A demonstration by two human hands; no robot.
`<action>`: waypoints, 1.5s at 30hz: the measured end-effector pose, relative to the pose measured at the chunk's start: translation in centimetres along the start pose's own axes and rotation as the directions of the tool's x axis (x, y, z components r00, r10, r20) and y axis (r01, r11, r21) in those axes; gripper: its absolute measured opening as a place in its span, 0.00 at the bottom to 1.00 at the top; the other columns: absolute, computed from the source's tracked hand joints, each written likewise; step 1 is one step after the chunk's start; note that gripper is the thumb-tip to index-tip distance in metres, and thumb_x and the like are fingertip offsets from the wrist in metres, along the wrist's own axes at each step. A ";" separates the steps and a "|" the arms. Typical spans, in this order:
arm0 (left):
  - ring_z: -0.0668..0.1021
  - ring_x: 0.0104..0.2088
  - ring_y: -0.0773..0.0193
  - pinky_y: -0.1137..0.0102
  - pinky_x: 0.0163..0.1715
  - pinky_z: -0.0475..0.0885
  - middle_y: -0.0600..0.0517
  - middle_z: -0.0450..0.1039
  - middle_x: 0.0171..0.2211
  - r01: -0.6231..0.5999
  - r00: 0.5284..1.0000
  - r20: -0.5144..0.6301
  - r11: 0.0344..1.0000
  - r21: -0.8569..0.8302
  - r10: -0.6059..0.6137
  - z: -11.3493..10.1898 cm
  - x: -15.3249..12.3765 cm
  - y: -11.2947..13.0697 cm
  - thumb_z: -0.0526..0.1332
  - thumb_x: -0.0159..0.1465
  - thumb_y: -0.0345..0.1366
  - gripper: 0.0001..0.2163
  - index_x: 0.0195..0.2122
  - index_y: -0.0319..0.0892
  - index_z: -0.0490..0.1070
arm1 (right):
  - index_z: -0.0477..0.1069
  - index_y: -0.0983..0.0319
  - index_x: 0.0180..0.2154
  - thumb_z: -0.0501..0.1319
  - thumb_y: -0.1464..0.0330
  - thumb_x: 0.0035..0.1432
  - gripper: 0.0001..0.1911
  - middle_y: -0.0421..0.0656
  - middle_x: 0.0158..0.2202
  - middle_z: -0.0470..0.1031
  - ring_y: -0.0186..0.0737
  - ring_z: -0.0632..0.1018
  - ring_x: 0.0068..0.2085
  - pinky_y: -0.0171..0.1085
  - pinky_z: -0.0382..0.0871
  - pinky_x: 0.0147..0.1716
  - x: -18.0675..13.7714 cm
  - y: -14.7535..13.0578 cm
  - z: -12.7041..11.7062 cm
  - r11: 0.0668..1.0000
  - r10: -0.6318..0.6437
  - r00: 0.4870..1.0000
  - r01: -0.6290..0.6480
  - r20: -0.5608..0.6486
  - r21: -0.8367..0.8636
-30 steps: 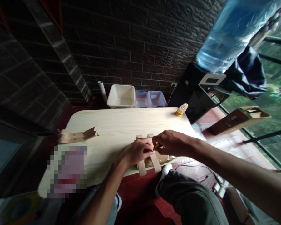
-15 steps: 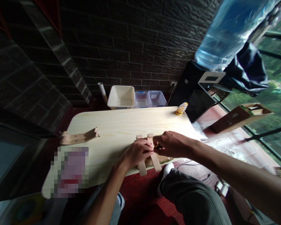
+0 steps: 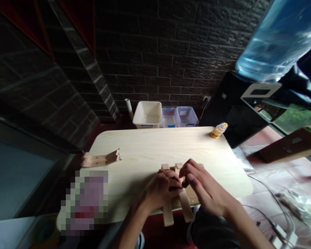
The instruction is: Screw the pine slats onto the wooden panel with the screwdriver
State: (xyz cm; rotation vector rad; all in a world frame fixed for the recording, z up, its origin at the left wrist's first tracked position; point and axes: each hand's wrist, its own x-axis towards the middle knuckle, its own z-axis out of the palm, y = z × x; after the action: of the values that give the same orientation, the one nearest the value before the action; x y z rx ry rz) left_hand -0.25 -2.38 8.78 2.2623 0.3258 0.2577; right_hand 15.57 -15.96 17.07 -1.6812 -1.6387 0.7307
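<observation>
A wooden assembly with two long slats (image 3: 186,206) lies at the table's near edge, its slat ends sticking out past it. My left hand (image 3: 160,190) rests over the left slat, closed on the assembly, with its fingertips by the right slat. My right hand (image 3: 208,192) is bent around a short screwdriver (image 3: 185,182) with a dark handle. The tool's tip points toward my left fingertips; what it touches is hidden by the fingers. Another curved wooden piece (image 3: 101,159) with bolts lies at the table's left end.
A clear bottle with a yellow base (image 3: 219,130) stands at the far right corner of the pale table (image 3: 150,141). Behind the table are a cream bin (image 3: 147,114) and two clear boxes (image 3: 186,117). A water dispenser (image 3: 251,117) stands right. Cables (image 3: 269,197) lie on the floor.
The view has swung left and the table sits lower in it. My right hand has turned, with its fingers now higher and looser around the screwdriver. My left hand stays on the wooden assembly.
</observation>
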 end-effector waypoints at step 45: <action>0.82 0.39 0.58 0.66 0.43 0.76 0.50 0.83 0.37 0.017 1.000 0.005 0.992 0.122 -0.018 0.3 0.0 1.3 0.68 0.63 0.31 0.05 0.30 0.44 0.83 | 0.79 0.55 0.57 0.57 0.63 0.75 0.16 0.49 0.52 0.83 0.46 0.82 0.52 0.43 0.74 0.54 -2.3 -2.9 -4.1 0.990 -0.125 0.986 0.118 0.106 0.071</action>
State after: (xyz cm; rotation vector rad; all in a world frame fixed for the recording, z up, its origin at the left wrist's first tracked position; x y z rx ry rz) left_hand 0.06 -3.37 9.56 2.3791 0.3671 0.2271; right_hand 16.82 -18.59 21.76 -1.5048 -1.7581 0.8198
